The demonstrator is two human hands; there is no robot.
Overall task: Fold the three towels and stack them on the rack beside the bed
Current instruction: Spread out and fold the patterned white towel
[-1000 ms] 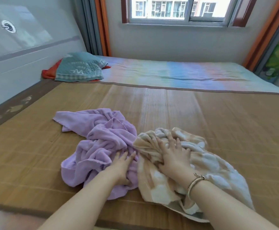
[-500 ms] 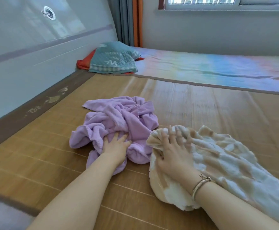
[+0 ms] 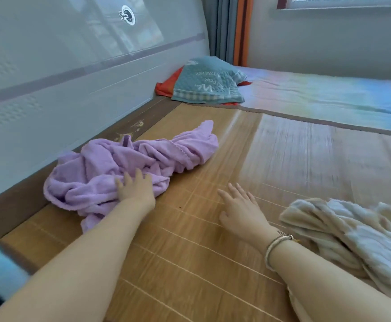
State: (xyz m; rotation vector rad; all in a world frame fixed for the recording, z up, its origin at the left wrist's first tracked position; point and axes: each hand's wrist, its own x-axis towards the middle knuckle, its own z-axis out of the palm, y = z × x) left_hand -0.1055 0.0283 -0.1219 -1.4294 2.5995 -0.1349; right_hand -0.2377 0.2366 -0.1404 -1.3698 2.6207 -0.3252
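Observation:
A crumpled purple towel (image 3: 129,166) lies on the bamboo mat (image 3: 213,263) near the headboard. My left hand (image 3: 135,188) rests on its near edge with the fingers spread and fairly straight. A beige and white towel (image 3: 343,233) lies bunched at the right, partly under my right forearm. My right hand (image 3: 241,209) hovers flat over the bare mat between the two towels, fingers extended, holding nothing. A bracelet sits on that wrist. No rack is in view.
A teal pillow (image 3: 208,84) over something red lies at the far end by the grey headboard (image 3: 50,89). A pastel striped sheet (image 3: 329,94) covers the far half of the bed. Curtains and a window sill stand behind.
My right hand has let go of the beige towel and moved left over the bare mat. The purple towel has slid left toward the headboard with my left hand. The view has turned left.

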